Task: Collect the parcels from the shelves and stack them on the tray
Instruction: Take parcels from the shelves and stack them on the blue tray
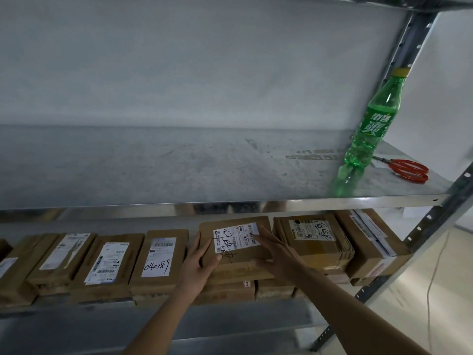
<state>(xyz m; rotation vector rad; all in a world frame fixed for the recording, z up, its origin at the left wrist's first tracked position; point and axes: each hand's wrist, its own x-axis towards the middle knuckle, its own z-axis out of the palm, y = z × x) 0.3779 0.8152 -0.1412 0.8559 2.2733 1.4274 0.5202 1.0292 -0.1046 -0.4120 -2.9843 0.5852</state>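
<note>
Here, both hands flank the labelled parcel atop the lower-shelf pile, long axis running away from the person: left hand grips its left edge, right hand lies flat-fingered on its right side.

Metal shelving before me, dim. Pale wall far behind. Light floor at my right.
</note>
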